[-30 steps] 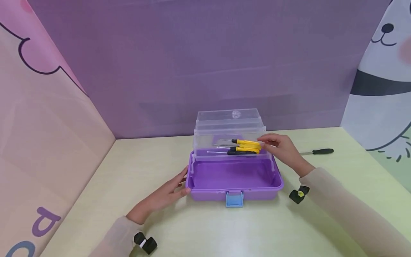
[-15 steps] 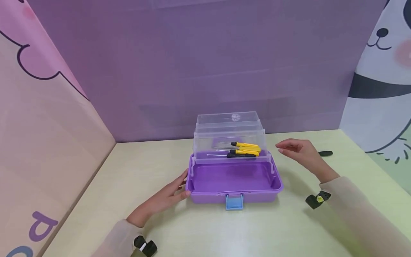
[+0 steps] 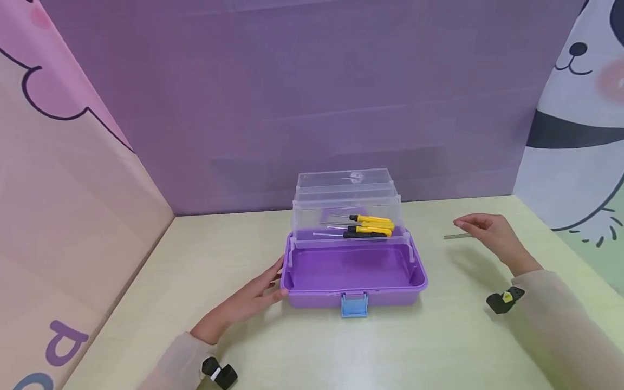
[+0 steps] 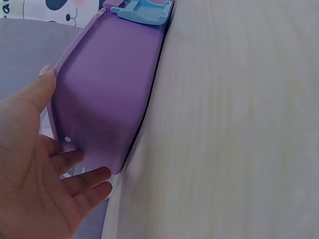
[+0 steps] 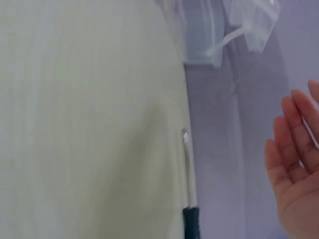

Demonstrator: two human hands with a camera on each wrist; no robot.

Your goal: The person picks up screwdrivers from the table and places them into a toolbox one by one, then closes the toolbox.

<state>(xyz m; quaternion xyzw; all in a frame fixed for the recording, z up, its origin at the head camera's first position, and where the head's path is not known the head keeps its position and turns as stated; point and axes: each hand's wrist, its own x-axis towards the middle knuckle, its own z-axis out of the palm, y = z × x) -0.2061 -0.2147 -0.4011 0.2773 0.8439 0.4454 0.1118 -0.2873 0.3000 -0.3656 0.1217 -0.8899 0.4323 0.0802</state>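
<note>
A purple toolbox with a blue latch stands on the table, its clear trays raised at the back. Several screwdrivers with yellow or black handles lie in a raised tray. My left hand rests against the box's left end with fingers extended; the left wrist view shows the thumb at the rim and the fingertips by the wall. To the right of the box, my right hand hovers over another screwdriver, holding nothing. From above, that hand hides the handle and only the shaft shows; the right wrist view shows a dark handle.
The pale table ends at a purple backdrop. Printed panels stand at the left and right sides. Table surface lies in front of the box and to its right.
My right hand has left the screwdrivers in the raised tray and moved right, over the screwdriver on the table. The left hand stays at the box's end.
</note>
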